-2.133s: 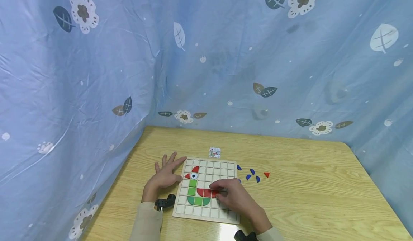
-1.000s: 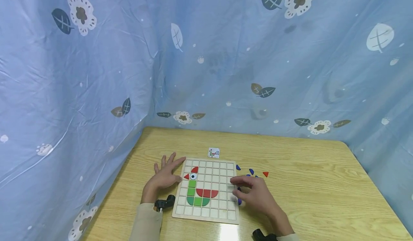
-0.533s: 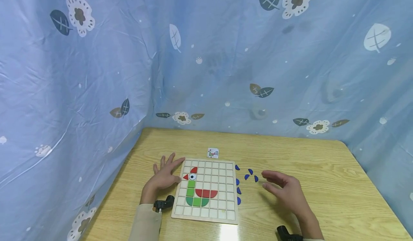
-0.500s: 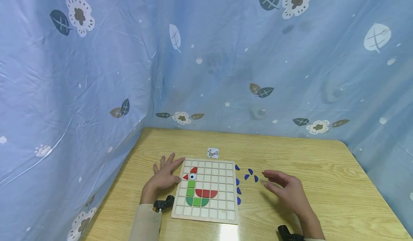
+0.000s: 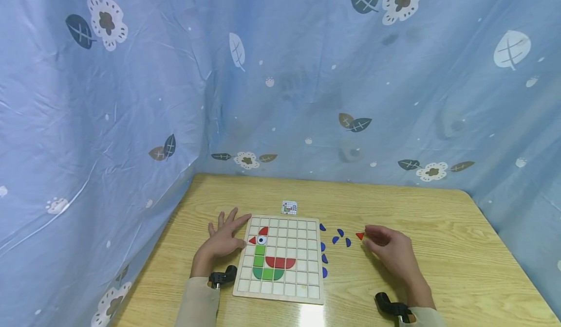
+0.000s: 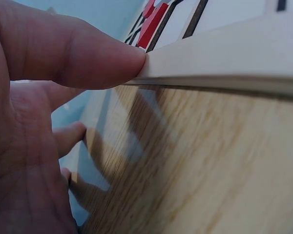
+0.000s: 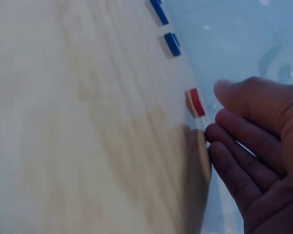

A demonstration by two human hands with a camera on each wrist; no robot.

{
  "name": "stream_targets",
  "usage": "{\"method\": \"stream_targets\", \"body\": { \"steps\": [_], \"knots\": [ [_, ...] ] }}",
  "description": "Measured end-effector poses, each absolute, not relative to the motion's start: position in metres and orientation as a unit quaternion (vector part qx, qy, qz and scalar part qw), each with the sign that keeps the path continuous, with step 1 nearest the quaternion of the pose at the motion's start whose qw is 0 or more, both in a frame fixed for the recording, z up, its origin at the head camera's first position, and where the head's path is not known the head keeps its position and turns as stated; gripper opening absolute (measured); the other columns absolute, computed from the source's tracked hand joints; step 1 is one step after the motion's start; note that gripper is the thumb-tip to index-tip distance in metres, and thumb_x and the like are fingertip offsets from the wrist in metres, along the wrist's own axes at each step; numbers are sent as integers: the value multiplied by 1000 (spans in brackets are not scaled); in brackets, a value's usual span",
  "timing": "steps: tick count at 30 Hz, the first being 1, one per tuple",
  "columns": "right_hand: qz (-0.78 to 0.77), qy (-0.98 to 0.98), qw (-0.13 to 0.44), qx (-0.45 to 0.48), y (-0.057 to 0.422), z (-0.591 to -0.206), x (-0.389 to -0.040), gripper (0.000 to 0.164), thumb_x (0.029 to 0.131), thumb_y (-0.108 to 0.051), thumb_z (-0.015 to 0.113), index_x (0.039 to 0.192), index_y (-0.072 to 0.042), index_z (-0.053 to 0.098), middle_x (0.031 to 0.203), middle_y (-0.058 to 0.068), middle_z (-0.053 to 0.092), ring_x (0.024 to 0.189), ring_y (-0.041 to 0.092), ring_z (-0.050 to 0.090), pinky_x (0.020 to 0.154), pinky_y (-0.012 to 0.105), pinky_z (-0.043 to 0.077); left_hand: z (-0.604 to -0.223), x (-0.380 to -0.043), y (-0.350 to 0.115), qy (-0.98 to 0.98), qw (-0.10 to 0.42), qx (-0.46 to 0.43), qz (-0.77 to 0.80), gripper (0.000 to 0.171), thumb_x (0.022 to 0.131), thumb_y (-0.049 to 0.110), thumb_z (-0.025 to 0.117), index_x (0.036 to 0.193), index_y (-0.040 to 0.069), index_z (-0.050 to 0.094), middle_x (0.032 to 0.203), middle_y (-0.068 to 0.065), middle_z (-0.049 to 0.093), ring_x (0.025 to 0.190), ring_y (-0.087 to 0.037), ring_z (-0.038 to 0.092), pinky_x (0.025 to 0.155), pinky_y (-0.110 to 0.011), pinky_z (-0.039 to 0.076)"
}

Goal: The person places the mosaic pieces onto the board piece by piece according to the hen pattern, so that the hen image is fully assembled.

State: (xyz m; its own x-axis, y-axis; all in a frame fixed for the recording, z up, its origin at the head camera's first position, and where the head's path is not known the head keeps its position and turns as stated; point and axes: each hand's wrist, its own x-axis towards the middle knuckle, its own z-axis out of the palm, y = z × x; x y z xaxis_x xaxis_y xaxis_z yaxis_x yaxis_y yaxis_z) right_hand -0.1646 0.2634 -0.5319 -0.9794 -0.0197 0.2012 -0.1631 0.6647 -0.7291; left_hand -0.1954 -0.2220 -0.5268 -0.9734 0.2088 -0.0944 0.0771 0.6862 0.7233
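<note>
In the head view my left hand (image 5: 222,240) lies at the left edge of the wooden grid board (image 5: 287,290), fingers spread. Its thumb (image 6: 112,63) presses against the board's side in the left wrist view. To the right, my right hand (image 5: 392,251) hovers low over the table with thumb and fingers apart and nothing held. A small red triangle (image 5: 360,236) lies just left of its fingertips, and shows as a red block (image 7: 198,102) beside the thumb in the right wrist view. On the board, red and green pieces and an eye tile (image 5: 261,240) form a bird-like figure.
Several blue rounded pieces (image 5: 340,232) lie between the board and my right hand, some right along the board's edge. A small printed card (image 5: 289,207) sits behind the board. A blue patterned curtain (image 5: 280,74) hangs round the table.
My right hand has left the red pieces on the board and moved right, past the blue pieces, to the red triangle, which its fingers partly hid earlier. The left hand stays at the board's edge.
</note>
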Motion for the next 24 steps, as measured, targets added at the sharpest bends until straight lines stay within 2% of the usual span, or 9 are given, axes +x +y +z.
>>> {"method": "stream_targets", "body": {
  "steps": [9,16,24],
  "knots": [
    [403,-909,79,67,254,-532,-176,35,93,-5,85,128,-5,79,118,11,83,107,30,81,86,25,64,-528,-196,-223,916,91,77,382,87,81,8,71,165,15,50,182,-27,11,165,-60,-15,121,-82,-21],
    [393,-913,81,76,251,-531,-179,34,91,1,83,125,-5,80,116,10,83,105,29,81,86,27,64,-523,-194,-223,917,97,77,379,88,81,7,73,165,16,50,182,-27,10,165,-60,-15,121,-82,-21],
    [355,-925,98,94,248,-532,-181,31,89,5,81,117,-7,82,108,5,84,99,26,80,82,30,65,-524,-193,-222,909,80,89,400,88,79,7,71,164,15,52,180,-32,12,163,-64,-13,119,-84,-22]
  ]
}}
